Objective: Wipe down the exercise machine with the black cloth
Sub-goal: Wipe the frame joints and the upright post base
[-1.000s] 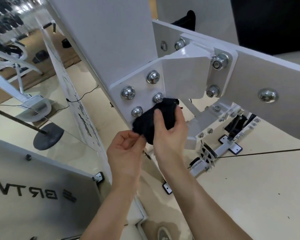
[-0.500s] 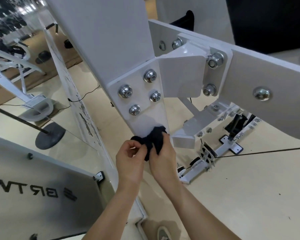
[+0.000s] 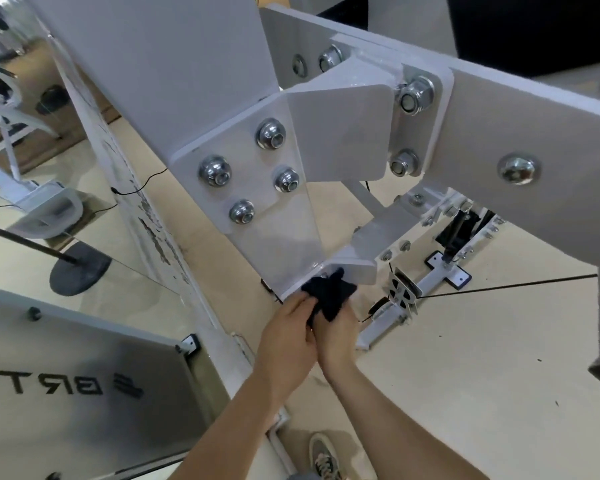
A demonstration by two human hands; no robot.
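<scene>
**A:** Two hands on the black cloth point(image 3: 329, 296)?

**B:** Both touch it. The left hand point(image 3: 284, 337) pinches its lower left edge with curled fingers. The right hand point(image 3: 336, 336) sits just beside it, its fingers buried under the bunched fabric, so I cannot tell whether they clench or press flat.

**A:** Where does the cloth sit?

**B:** Against the bottom edge of the exercise machine point(image 3: 174, 64), on its white upright. It is below the plate point(image 3: 250, 161) with four shiny bolts point(image 3: 214, 171), where a small bracket point(image 3: 355, 270) juts out to the right.

**A:** What crowds that spot?

**B:** The bracket hangs right above the cloth. A broad white beam point(image 3: 551, 126) runs overhead to the right, bolted to the upright. Near the hands on the right stands a pulley point(image 3: 401, 292), with a thin black cable point(image 3: 516, 285) stretched away over the beige floor point(image 3: 482, 375).

**A:** And to the left?

**B:** A slim post point(image 3: 153, 230) with flaking paint drops beside the upright. Lower left is a grey panel point(image 3: 84, 368) with reversed lettering, and farther left a dark round disc point(image 3: 80, 271). One shoe point(image 3: 323, 455) shows below the forearms.
</scene>
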